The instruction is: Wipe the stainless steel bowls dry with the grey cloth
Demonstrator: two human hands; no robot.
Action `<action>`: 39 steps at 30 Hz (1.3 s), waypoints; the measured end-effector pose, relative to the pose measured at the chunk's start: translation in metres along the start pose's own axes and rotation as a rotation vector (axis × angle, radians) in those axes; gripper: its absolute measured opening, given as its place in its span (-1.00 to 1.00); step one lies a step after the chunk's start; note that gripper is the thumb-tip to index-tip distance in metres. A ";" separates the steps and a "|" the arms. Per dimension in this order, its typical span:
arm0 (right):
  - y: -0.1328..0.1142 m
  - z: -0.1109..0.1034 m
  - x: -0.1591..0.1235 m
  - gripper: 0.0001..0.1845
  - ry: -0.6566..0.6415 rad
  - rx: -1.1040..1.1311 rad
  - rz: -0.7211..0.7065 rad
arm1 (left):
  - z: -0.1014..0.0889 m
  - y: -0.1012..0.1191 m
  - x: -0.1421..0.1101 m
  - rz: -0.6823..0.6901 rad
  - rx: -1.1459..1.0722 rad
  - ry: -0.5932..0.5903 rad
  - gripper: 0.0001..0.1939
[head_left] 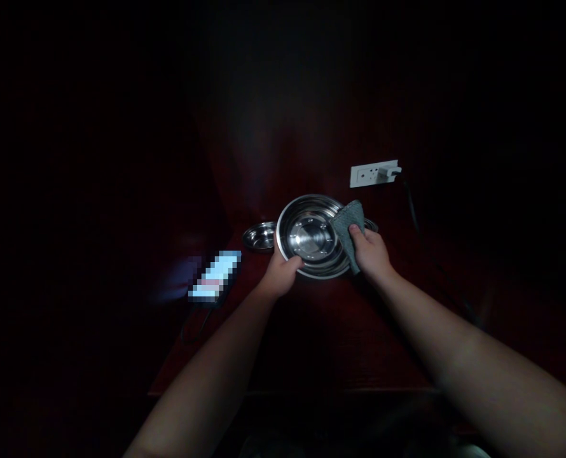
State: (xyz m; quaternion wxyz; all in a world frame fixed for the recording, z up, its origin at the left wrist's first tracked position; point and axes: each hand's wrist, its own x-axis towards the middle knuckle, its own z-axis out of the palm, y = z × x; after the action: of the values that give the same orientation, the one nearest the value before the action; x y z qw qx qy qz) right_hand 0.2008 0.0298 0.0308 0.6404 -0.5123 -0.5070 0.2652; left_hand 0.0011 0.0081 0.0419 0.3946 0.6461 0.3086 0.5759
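Round, shiny metal bowl (311, 238) — textured grey-green cloth (348, 228)

Both bare arms in play: the left arm (216, 356) slants in from the near left, the right arm (464, 350) from the near right, angled together towards the middle! The left hand (280, 273) grips, left thumb (295, 262) on top pointing right, fingers hidden. The right hand (372, 256) clamps too, right thumb (357, 235) angled far and left!

The bowl (310, 239) was silver, ring-patterned. The cloth (348, 224) at its 3 o'clock was grey-green; the socket plate (371, 173) at 2 o'clock, white.
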 end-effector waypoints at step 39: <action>-0.021 0.004 -0.011 -0.58 0.021 -0.055 -0.157 | 0.004 -0.011 -0.006 0.214 0.008 0.158 -0.30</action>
State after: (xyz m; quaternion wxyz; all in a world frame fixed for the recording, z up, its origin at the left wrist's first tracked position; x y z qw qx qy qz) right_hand 0.1900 0.0148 0.0462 0.6501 -0.4910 -0.5462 0.1947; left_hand 0.0051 0.0080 0.0293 0.3028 0.6294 0.2704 0.6626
